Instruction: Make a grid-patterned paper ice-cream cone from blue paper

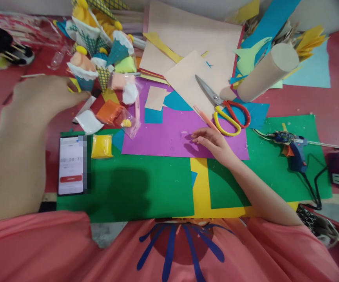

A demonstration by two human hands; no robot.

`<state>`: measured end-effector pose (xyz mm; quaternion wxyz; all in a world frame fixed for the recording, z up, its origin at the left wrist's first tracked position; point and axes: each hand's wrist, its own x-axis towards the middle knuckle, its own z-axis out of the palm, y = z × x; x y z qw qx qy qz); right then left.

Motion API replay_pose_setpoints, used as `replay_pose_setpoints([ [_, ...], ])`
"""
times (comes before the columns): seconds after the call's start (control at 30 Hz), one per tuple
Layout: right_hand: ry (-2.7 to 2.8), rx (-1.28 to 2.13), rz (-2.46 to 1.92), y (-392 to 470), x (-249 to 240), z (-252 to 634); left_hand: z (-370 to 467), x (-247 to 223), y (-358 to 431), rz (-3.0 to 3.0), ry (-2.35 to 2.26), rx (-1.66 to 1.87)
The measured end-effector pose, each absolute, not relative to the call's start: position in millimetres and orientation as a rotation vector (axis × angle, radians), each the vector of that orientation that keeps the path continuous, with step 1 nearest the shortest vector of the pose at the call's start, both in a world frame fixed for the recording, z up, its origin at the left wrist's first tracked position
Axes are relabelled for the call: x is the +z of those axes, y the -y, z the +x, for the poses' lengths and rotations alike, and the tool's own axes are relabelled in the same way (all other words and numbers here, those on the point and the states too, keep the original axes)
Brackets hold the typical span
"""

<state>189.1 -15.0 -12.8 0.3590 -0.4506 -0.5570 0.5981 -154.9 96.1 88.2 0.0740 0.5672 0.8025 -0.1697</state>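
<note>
Beside the phone point(71, 166), a careless left forearm could nudge it. Over purple paper point(163, 137), the right hand point(213, 144), loosely open and empty, might bump the scissors point(217, 99). Farther, the left hand point(44, 96), grip unclear, could topple the nearest cone point(86, 74) by brushing it.

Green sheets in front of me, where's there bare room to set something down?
The widest bare patch is the left green sheet, between the phone and yellow strip, nearer you than the purple sheet. A smaller one lies between your right forearm and the glue gun. It's crowded around your left hand, the cones and the scissors.
</note>
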Motion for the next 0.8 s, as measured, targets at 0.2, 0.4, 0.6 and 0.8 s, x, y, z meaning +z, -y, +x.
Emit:
replay_pose_setpoints([
  [0.2,1.706,1.181,-1.234,17,-13,190,-99,99,-66,2.096,-2.389,-0.103],
  [0.4,1.933,0.871,-1.237,15,-13,193,-45,21,-91,2.567,-1.203,0.198],
  [0.6,1.947,0.814,-1.222,14,-18,193,-30,-9,-122,2.632,-0.955,0.256],
  [0.8,1.97,0.789,-1.233,14,-19,193,-25,-5,-127,2.705,-0.83,0.238],
])
